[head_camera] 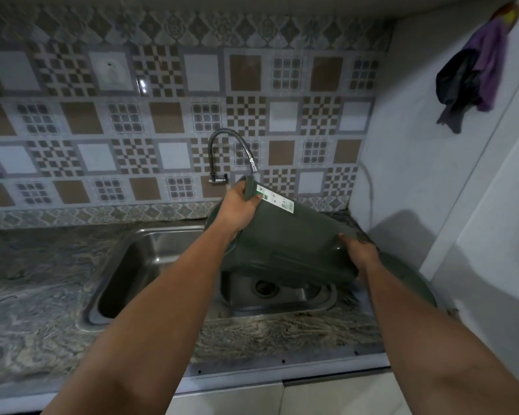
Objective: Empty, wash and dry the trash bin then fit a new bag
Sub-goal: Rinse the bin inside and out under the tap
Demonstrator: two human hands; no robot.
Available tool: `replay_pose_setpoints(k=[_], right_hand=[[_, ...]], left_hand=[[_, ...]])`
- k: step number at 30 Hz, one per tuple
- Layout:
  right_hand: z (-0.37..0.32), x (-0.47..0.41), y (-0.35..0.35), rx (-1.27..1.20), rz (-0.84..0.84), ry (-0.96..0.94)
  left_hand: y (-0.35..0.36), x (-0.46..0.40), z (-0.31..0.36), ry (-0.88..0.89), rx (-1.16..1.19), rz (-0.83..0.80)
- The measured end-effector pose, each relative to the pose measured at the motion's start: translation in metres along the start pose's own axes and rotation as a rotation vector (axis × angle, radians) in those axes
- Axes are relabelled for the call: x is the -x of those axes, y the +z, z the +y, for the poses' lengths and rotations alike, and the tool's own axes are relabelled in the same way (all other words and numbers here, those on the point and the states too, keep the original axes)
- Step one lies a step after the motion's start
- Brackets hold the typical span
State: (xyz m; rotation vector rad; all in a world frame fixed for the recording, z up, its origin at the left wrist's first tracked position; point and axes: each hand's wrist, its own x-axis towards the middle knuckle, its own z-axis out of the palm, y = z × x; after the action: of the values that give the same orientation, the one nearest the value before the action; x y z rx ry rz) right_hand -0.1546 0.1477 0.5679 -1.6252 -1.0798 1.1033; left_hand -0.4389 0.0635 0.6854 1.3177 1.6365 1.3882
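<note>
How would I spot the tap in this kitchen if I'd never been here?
Find the steel sink set in the marbled counter, then look up at the patterned tiled wall behind it. The tap comes out of the wall there: a dark bendy hose arching over, its silver tip just above the green bin held in both hands.

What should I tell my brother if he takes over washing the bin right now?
Left hand grips the rim of the green bin. Right hand holds its base end.
The bin is tipped on its side above the sink, its rim near the tap. I can't see any water running.
Done: the bin is at the sink; whether it is empty inside I can't tell.
Left: wash it, dry it, maybe with the cloths hanging on the right wall, then fit a new bag. No bag is in view.
</note>
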Motion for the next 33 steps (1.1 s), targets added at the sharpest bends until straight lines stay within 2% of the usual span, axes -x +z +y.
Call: replay_pose_setpoints(k=[11, 14, 18, 24, 33], right_hand=[[0.056, 0.043, -0.044, -0.161, -0.08, 0.263], [0.048, 0.071, -0.056, -0.223, -0.085, 0.34], [0.033, 0.086, -0.069, -0.253, -0.038, 0.352], [0.017, 0.088, -0.078, -0.31, 0.008, 0.367], [-0.014, 0.033, -0.067, -0.515, -0.058, 0.38]], left_hand=[[0.035, 0.065, 0.039, 0.265, -0.234, -0.205], [0.051, 0.074, 0.048, 0.334, -0.267, -0.247], [0.073, 0.076, 0.06, 0.408, -0.297, -0.3], [0.102, 0.061, 0.078, 0.57, -0.407, -0.379], [0.144, -0.014, 0.082, 0.767, -0.645, -0.398]])
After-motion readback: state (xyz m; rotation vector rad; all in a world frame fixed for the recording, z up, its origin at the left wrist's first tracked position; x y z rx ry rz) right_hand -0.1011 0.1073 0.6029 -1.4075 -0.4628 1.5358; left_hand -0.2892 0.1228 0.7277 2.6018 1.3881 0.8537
